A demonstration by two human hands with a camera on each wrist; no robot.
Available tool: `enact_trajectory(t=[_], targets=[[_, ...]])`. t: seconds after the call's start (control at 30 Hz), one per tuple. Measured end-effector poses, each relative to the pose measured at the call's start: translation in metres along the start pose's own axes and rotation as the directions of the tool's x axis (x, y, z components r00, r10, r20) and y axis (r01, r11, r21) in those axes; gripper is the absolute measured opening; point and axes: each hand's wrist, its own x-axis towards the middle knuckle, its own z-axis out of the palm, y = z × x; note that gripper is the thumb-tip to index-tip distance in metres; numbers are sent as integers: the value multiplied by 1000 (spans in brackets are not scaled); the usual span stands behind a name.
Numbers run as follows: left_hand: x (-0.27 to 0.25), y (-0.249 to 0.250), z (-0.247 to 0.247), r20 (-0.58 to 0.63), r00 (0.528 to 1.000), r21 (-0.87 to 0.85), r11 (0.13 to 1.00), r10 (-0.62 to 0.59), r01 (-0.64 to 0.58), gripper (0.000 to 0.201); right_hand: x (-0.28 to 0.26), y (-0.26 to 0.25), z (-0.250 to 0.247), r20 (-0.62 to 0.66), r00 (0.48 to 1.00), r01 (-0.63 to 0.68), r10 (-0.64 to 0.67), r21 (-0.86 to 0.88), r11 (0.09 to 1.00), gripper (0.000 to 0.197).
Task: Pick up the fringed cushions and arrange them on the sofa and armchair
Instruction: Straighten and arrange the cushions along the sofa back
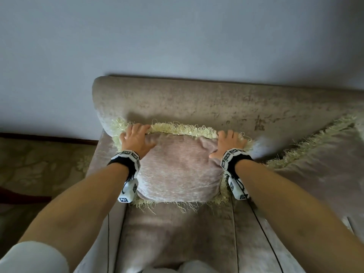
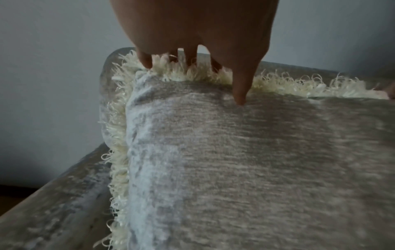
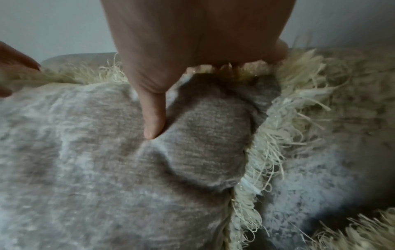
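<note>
A pinkish-grey cushion with cream fringe (image 1: 178,168) stands on the sofa seat, leaning against the backrest (image 1: 197,99) at the sofa's left end. My left hand (image 1: 136,139) grips its top left corner, fingers curled over the fringe and thumb on the front face. My right hand (image 1: 229,143) grips the top right corner the same way. In the left wrist view the hand (image 2: 192,42) has its fingertips buried in the fringe of the cushion (image 2: 235,160). The right wrist view shows the right hand (image 3: 196,42) denting the cushion (image 3: 107,169) with its thumb. A second fringed cushion (image 1: 325,154) lies to the right.
The sofa's left armrest (image 1: 96,164) runs beside the held cushion. A patterned carpet (image 1: 39,164) covers the floor to the left. A plain wall (image 1: 177,36) rises behind the backrest. Bare seat fabric (image 1: 177,233) stretches in front of the cushion.
</note>
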Motion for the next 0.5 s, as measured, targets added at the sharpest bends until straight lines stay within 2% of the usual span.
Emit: enact_trajectory(t=[0.17, 0.33, 0.5], targets=[[-16, 9, -7, -115, 993, -179, 984, -22, 1, 69, -12, -8, -7, -41, 999, 8, -6, 28, 1000, 93], [-30, 3, -27, -48, 998, -185, 983, -30, 20, 77, -39, -10, -25, -19, 1000, 4, -2, 109, 994, 97], [-48, 1, -52, -46, 999, -187, 982, -10, 1, 79, -83, -8, -44, -77, 996, -26, 45, 232, 972, 98]])
